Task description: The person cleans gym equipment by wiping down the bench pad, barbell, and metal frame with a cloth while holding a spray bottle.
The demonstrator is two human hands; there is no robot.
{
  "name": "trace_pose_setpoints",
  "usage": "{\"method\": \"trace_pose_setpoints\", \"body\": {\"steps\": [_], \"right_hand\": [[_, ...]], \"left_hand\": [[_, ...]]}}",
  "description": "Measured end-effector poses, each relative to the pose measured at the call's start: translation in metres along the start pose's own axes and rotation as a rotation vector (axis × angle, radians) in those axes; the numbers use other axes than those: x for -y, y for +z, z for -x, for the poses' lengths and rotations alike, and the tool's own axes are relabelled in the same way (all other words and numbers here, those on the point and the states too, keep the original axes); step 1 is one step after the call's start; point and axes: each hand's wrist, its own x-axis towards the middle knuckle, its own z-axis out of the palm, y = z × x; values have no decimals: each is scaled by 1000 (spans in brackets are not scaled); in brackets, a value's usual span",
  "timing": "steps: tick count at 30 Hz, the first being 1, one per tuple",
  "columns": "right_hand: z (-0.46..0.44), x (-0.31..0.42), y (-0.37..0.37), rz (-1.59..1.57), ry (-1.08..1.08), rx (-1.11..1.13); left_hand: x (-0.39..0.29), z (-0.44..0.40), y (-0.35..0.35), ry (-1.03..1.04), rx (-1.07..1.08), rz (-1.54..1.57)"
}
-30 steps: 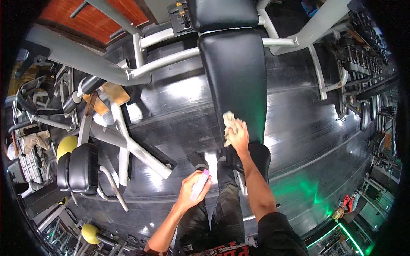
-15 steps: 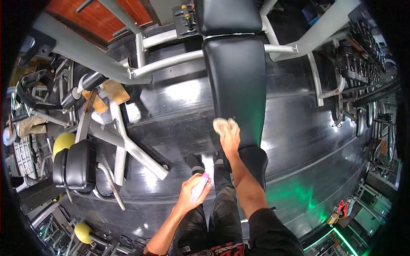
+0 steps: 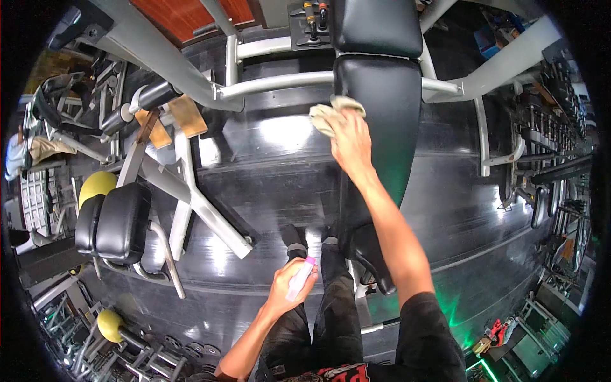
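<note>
A pale yellowish cloth (image 3: 326,118) is bunched under my right hand (image 3: 351,141), whose fingers press it against the left edge of a long black padded bench (image 3: 389,121). Part of the cloth hangs past that edge. Low in the view, my left hand (image 3: 291,284) is wrapped round a small whitish bottle (image 3: 298,282) with a pink cap, held above my legs and away from the bench. The bench's upper pad (image 3: 375,25) and narrower seat end (image 3: 370,254) are in line with the middle pad.
Grey frame tubes (image 3: 283,84) run either side of the bench. On the left stands a machine with black pads (image 3: 124,223) and a slanted steel leg (image 3: 219,223). Dumbbell racks (image 3: 550,121) line the right. Yellow balls (image 3: 111,325) and a person's legs (image 3: 54,148) show at left.
My right hand has slid the cloth up along the bench's left edge, away from me. The left hand keeps its hold on the bottle. The whole view has shifted slightly.
</note>
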Motion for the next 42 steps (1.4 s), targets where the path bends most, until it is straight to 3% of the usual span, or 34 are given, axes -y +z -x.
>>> {"method": "trace_pose_setpoints", "body": {"steps": [2,5,6,9,10,11,16,19,21,23,25,26,31,34,36,38,42], "right_hand": [[-20,-13,26,160,-120,46],[-20,-10,48,871,-308,744],[-15,-7,53,869,-315,744],[24,9,68,1056,-416,1116],[54,5,77,1010,-454,1027],[66,16,66,904,-487,1245],[223,7,119,757,-495,1339],[229,8,110,715,-464,1237],[206,-4,115,744,-526,1004],[138,-7,86,625,-467,821],[74,-8,66,742,-418,812],[52,-15,58,736,-407,588],[34,-32,39,180,-263,206],[89,-36,41,90,-307,216],[149,-41,57,2,-305,327],[212,-49,64,42,-435,484],[233,-62,41,38,-509,571]], "left_hand": [[1,1,3,10,-14,3],[0,1,6,10,-27,34],[-1,1,6,-1,-30,59],[-2,0,4,7,-35,38],[-1,0,2,4,-41,39],[1,1,1,3,-46,28],[6,1,-2,-58,-74,19],[9,2,-1,-61,-65,3],[11,1,3,-40,-63,13],[12,1,9,-41,-63,22],[12,0,17,-21,-74,29],[11,-1,20,-16,-69,29],[-2,-6,36,-1,-39,15],[-2,-7,43,28,-36,-14],[-5,-7,46,19,-29,-9],[-6,-8,49,14,-28,-6],[-6,-4,50,-26,2,-9]]}}
